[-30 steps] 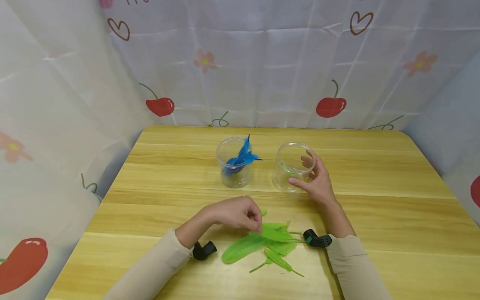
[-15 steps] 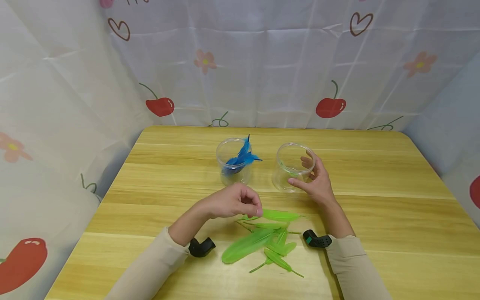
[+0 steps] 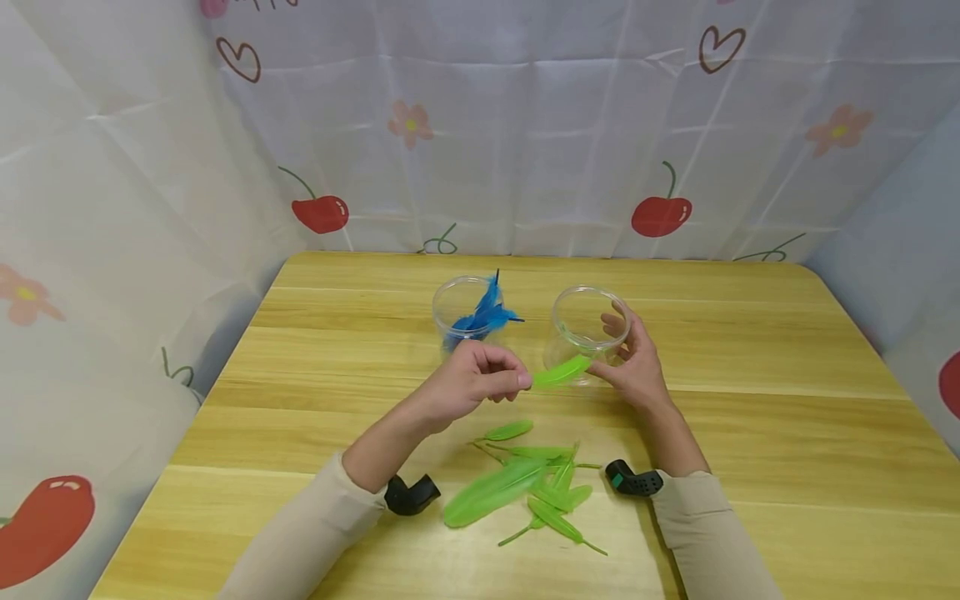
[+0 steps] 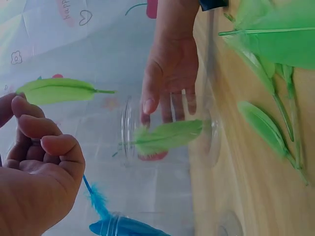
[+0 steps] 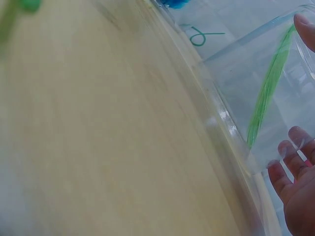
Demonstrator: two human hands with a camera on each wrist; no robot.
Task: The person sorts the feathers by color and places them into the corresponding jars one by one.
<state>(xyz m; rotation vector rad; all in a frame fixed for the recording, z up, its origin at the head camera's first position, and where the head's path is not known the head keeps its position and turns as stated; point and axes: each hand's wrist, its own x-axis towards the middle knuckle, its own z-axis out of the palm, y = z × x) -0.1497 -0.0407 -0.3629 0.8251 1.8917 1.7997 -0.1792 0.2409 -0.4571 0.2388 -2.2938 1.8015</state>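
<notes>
My left hand (image 3: 471, 385) pinches a light green feather (image 3: 562, 372) by its tip, above the table and just in front of the right-hand clear plastic jar (image 3: 591, 288). In the left wrist view the quill of this feather points toward the jar's mouth. My right hand (image 3: 637, 358) holds that jar from the right, thumb on the near side and fingers behind. One green feather (image 4: 170, 136) stands inside it. A second clear jar (image 3: 465, 277) with blue feathers (image 3: 483, 315) is to the left, its lower part hidden behind my left hand.
Several green feathers (image 3: 495, 492) lie in a loose pile on the wooden table (image 3: 787, 375) between my forearms. A black wrist device sits at each cuff, the left one (image 3: 411, 497) and the right one (image 3: 633, 479). A printed curtain (image 3: 517, 150) hangs behind the table.
My left hand has lifted a green feather from the pile and carried it forward and up to the right-hand jar. The right hand and both jars stay in place.
</notes>
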